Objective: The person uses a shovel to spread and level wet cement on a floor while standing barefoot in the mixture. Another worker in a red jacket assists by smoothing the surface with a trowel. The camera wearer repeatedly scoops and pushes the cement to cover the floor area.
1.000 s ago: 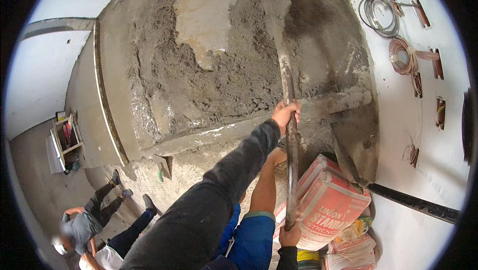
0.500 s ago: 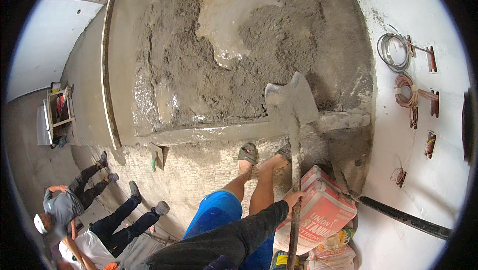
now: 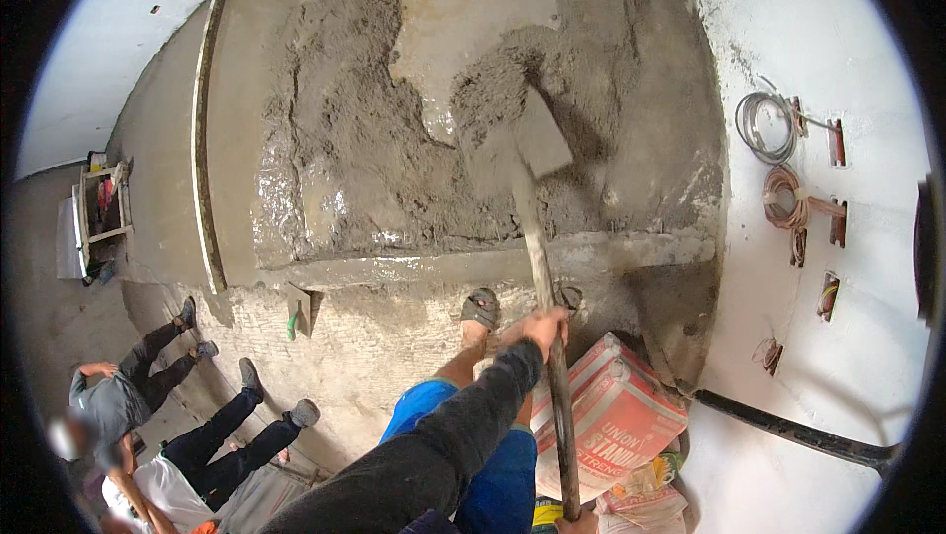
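Observation:
A long-handled shovel (image 3: 537, 238) reaches forward from me, its grey blade (image 3: 544, 135) carrying a heap of wet mortar (image 3: 493, 86). The blade is beside the smooth watery patch (image 3: 434, 17) in the rough mortar bed (image 3: 374, 140); whether it touches the bed I cannot tell. My left hand (image 3: 535, 329), in a dark sleeve, is wrapped round the middle of the shaft. At the lower edge my right hand (image 3: 576, 523) shows only in part, closed near the shaft's rear end.
Stacked red-and-white cement bags (image 3: 616, 416) stand right of my legs. A green-handled trowel (image 3: 298, 312) lies on the rough floor. A long straightedge (image 3: 205, 140) rests at left. Cable coils (image 3: 785, 197) hang from the right wall, near a black pipe (image 3: 788, 428). Two people (image 3: 118, 406) are at lower left.
The shovel blade has moved forward and left from the bed's near edge, now with mortar on it. My left hand has moved forward and left; my right hand has come into view.

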The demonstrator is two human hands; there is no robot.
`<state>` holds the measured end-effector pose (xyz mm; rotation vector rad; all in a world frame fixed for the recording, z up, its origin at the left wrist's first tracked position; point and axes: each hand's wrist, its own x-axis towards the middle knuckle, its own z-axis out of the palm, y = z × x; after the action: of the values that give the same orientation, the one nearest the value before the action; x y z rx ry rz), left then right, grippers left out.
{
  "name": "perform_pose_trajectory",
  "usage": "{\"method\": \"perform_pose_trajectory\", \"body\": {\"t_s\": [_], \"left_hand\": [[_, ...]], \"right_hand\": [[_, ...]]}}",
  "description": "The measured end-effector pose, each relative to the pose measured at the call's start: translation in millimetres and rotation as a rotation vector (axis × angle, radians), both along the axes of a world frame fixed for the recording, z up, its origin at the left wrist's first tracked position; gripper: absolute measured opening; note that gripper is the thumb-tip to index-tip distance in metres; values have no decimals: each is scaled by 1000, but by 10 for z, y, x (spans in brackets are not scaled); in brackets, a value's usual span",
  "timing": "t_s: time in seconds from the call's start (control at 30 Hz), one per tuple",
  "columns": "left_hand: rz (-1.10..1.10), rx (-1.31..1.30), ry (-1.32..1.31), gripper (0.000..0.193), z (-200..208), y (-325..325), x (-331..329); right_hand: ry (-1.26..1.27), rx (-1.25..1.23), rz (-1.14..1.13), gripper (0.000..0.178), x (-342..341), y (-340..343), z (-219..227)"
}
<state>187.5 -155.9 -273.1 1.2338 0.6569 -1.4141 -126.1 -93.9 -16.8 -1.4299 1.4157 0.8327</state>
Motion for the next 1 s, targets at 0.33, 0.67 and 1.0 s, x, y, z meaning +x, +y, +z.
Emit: {"method": "perform_pose_trajectory", "body": {"t_s": [0.33, 0.67, 1.0], "left_hand": [[-24, 130, 235, 23, -147, 1063, -1081], [-20, 166, 70, 25, -60, 924, 281], [139, 205, 223, 18, 362, 1644, -339]], "right_hand": [[237, 78, 79, 30, -296, 596, 295], [350, 332, -236, 26, 625, 842, 382], [-50, -37, 207, 32, -22, 941, 623]]}}
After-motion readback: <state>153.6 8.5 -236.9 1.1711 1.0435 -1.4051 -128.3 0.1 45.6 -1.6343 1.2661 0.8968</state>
